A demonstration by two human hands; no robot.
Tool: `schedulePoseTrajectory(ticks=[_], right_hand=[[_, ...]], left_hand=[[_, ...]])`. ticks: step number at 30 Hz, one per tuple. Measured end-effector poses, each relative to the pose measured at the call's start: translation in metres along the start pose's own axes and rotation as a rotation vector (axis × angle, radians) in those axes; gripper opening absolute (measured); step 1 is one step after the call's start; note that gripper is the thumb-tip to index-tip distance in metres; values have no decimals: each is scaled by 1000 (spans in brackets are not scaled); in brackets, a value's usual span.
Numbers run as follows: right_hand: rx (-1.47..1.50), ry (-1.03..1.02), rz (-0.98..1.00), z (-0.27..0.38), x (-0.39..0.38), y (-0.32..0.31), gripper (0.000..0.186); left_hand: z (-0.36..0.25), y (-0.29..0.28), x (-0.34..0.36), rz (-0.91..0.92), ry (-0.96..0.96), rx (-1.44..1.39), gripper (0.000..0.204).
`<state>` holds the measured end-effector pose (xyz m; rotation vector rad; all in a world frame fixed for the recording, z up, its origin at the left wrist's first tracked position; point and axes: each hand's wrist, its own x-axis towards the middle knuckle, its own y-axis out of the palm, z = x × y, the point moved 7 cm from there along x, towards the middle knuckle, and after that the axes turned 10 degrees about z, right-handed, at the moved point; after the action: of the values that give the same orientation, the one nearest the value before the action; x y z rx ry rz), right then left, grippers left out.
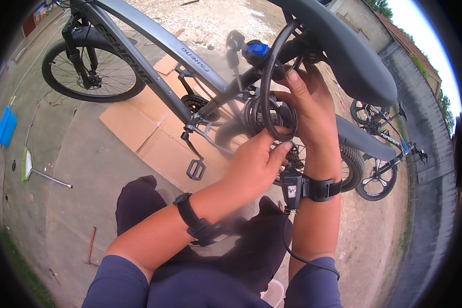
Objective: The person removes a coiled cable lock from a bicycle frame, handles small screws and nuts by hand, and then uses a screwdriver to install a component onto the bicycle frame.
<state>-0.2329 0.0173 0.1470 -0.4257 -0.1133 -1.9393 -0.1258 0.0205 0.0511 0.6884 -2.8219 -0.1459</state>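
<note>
A black coiled cable lock (266,77) hangs by the seat post (251,77) of a grey mountain bike (169,46), and one loop of it rises toward the saddle (351,49). My left hand (262,154) pinches the bottom of the coil between thumb and fingers. Around the coil's right side curls my right hand (315,102), its thumb up against the cable near the seat post. Some of the right fingers are hidden behind the cable. Just left of the loop, a blue and black fitting (256,50) sits at the post.
Flattened cardboard (138,120) lies beneath the bike. The pedal (195,169) sticks out near my knee. Another bike (377,154) stands at right by a wall (421,102). A broom (28,164), a blue dustpan (6,127) and a red-handled tool (92,245) are at left.
</note>
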Motion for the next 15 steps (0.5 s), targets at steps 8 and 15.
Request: schedulePoseTrajectory(ticks=[8, 15], right_hand=[[-433, -48, 187, 32, -41, 14, 73], [-817, -300, 33, 44, -51, 2, 18]], left_hand=[[-24, 5, 14, -37, 293, 362, 22], [-48, -28, -4, -121, 222, 203, 28]])
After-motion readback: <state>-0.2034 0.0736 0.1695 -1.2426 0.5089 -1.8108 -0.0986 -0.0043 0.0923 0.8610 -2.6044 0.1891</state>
